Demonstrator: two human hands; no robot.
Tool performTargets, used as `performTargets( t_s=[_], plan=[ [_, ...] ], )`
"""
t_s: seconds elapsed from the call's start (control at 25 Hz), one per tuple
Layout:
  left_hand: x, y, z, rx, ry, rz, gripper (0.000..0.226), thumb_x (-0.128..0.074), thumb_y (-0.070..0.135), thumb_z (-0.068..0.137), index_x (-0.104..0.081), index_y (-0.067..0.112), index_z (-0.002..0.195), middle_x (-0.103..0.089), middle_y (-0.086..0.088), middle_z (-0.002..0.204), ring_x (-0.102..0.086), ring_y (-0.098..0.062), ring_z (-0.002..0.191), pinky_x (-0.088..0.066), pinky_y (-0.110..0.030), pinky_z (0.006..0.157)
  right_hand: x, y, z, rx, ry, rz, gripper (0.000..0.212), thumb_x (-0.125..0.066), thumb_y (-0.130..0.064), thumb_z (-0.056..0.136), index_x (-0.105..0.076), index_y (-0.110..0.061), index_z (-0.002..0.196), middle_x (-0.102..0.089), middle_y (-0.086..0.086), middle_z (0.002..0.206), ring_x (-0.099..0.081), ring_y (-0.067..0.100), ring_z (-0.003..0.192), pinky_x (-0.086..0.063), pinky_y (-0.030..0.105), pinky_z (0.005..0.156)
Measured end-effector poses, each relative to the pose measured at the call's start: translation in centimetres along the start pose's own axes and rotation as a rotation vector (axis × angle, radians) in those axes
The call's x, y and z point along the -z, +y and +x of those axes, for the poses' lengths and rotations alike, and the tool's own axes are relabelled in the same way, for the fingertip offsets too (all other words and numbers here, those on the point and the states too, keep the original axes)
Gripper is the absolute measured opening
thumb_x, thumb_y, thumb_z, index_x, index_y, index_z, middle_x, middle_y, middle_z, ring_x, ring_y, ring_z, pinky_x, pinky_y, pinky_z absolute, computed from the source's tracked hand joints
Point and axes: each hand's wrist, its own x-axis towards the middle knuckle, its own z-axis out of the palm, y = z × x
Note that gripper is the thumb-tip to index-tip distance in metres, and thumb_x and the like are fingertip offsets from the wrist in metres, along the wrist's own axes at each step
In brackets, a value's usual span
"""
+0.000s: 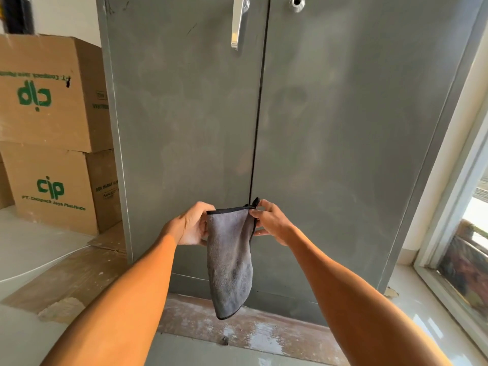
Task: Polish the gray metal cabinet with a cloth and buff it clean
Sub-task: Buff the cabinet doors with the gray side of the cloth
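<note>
Cabinet (pixel 343 128) behind cloth (pixel 229 260), beside boxes (pixel 45 114)

Limp gray cloth (pixel 229 260) before smudged cabinet (pixel 343 128)

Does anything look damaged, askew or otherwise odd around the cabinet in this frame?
Yes. The right cabinet door has a bare hole near its top, where the left door carries a handle. The upper cardboard box sits upside down, its green logo inverted. Both doors show cloudy smears.

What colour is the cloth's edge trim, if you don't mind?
Black, edging the grey cloth; clearest in the head view.
</note>
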Motion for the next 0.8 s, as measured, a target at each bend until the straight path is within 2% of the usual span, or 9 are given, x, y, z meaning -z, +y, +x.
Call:
performTargets(
  t_s=[0.04,0.12,0.2,0.32,0.44,0.52,0.6,0.72,0.8],
  plan=[
    [0.3,0.0,0.2,0.002,-0.006,-0.059,0.032,-0.065,0.035,0.076,-0.04,0.022,0.059,-0.037,0.0,0.057,-0.034,-0.02,0.051,-0.033,-0.031,0.062,-0.1,-0.3,0.0,0.004,0.023,0.033,0.01,-0.057,-0.015,0.103,-0.053,-0.016,0.113,-0.068,0.01,0.104,-0.071,0.027,0.086,-0.061,0.045,0.076],
    [0.7,0.0,0.3,0.017,-0.043,-0.102,0.049,-0.068,0.064,0.079,-0.049,0.021,0.065,-0.042,-0.002,0.062,-0.038,-0.021,0.055,-0.035,-0.031,0.061,-0.1,-0.9,0.1,0.01,0.079,0.063,0.016,-0.063,-0.015,0.101,-0.05,-0.017,0.109,-0.066,0.009,0.093,-0.069,0.022,0.074,-0.061,0.039,0.064],
    [1.0,0.0,0.2,0.0,-0.098,-0.079,0.067,-0.067,0.084,0.071,-0.062,0.017,0.079,-0.055,-0.005,0.072,-0.052,-0.024,0.064,-0.048,-0.033,0.067,0.0,-1.3,0.4,0.022,0.111,0.102,0.022,-0.066,-0.014,0.099,-0.049,-0.018,0.11,-0.065,0.008,0.087,-0.066,0.018,0.068,-0.059,0.036,0.059],
    [1.0,-0.7,0.1,-0.148,-0.131,-0.098,0.083,-0.095,0.065,0.05,-0.071,0.012,0.109,-0.072,-0.01,0.101,-0.07,-0.025,0.089,-0.06,-0.039,0.083,0.1,-1.8,1.0,0.029,0.151,0.233,0.023,-0.069,-0.014,0.097,-0.05,-0.02,0.108,-0.065,0.006,0.082,-0.063,0.016,0.065,-0.056,0.034,0.06],
    [0.5,-1.8,0.4,-0.154,-0.133,-0.085,0.104,-0.104,0.047,0.035,-0.067,0.006,0.123,-0.073,-0.017,0.119,-0.071,-0.03,0.109,-0.055,-0.044,0.099,0.4,-1.8,1.3,0.01,0.194,0.414,0.023,-0.07,-0.009,0.096,-0.053,-0.018,0.108,-0.066,0.007,0.08,-0.061,0.017,0.065,-0.052,0.032,0.06],
    [0.2,-2.3,0.8,-0.07,-0.157,0.005,0.096,-0.105,0.042,0.035,-0.069,0.01,0.118,-0.074,-0.015,0.119,-0.069,-0.031,0.113,-0.048,-0.047,0.11,0.7,-1.7,1.3,0.001,0.186,0.499,0.022,-0.069,-0.005,0.095,-0.054,-0.016,0.108,-0.066,0.007,0.078,-0.06,0.016,0.063,-0.05,0.03,0.057],
    [-0.1,-2.4,1.1,-0.013,-0.189,0.081,0.073,-0.105,0.031,0.041,-0.072,0.016,0.105,-0.075,-0.008,0.113,-0.067,-0.026,0.11,-0.042,-0.048,0.115,1.1,-1.5,1.4,-0.004,0.195,0.578,0.02,-0.068,-0.002,0.095,-0.056,-0.015,0.105,-0.065,0.006,0.076,-0.057,0.014,0.059,-0.05,0.026,0.055],
    [-1.0,-2.5,1.3,0.016,-0.21,0.131,0.043,-0.09,0.009,0.073,-0.068,0.017,0.109,-0.074,-0.003,0.112,-0.067,-0.018,0.111,-0.039,-0.046,0.114,2.1,-1.5,1.7,-0.017,0.189,0.769,0.025,-0.071,-0.005,0.092,-0.057,-0.013,0.112,-0.059,0.007,0.081,-0.054,0.014,0.062,-0.053,0.021,0.055],
    [-1.4,-2.7,1.7,0.02,-0.18,0.126,0.028,-0.081,0.006,0.082,-0.069,0.018,0.104,-0.075,0.0,0.109,-0.07,-0.015,0.105,-0.039,-0.045,0.111,2.7,-1.4,1.7,-0.015,0.13,0.843,0.04,-0.075,-0.005,0.088,-0.054,-0.009,0.122,-0.066,0.011,0.085,-0.063,0.016,0.065,-0.057,0.022,0.06]
  ],
)
